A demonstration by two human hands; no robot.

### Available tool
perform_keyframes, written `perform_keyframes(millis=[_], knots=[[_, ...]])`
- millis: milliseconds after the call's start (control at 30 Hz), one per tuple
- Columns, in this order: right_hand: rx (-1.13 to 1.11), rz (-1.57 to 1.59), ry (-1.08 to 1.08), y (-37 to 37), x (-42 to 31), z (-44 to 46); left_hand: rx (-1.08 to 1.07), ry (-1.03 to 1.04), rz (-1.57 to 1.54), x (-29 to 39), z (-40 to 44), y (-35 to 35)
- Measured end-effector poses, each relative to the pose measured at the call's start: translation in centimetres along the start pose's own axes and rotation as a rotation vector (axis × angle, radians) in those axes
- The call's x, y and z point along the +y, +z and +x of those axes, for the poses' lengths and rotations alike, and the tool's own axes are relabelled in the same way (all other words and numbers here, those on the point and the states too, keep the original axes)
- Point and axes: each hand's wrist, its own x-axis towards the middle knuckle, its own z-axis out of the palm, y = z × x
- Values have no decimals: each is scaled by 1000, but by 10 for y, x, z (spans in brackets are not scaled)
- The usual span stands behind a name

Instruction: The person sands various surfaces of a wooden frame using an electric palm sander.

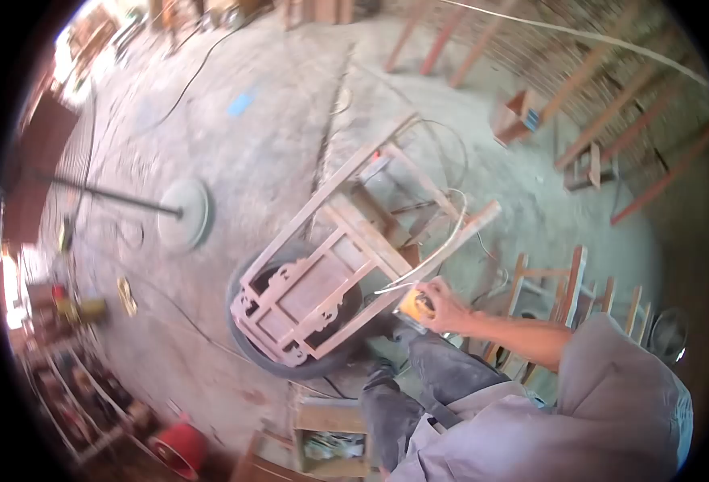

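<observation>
My right hand (444, 308) is closed around a yellow power sander (415, 305). The sander is beside the near long leg of a wooden chair frame (354, 229); I cannot tell whether they touch. Lying tilted, the frame has its carved, panelled end (302, 301) resting on a dark round tyre (244, 325). A pale cord (456, 225) hangs over the near leg and runs close to the sander. My left hand does not show.
A round base with a pole (184, 213) stands at the left. Below the frame is an open wooden box (330, 418), with a red bucket (179, 448) farther left. Wooden frames (563, 289) stand at the right. Cables (182, 313) cross the concrete floor.
</observation>
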Motion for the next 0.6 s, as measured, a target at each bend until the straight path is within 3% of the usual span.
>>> perform_keyframes(millis=[133, 300, 400, 433, 500, 533, 600], knots=[[26, 29, 370, -55, 12, -75, -59, 122, 110, 20, 37, -55], [396, 122, 419, -20, 37, -207, -124, 271, 228, 47, 75, -122], [730, 91, 468, 36, 51, -285, -146, 343, 299, 66, 93, -152], [732, 259, 613, 50, 48, -298, -157, 360, 321, 75, 97, -159], [822, 232, 757, 66, 36, -325, -190, 392, 369, 97, 108, -173], [836, 370, 850, 71, 34, -339, -211, 414, 397, 112, 111, -177], [1124, 674, 1003, 95, 39, -348, -257, 455, 441, 147, 113, -180]])
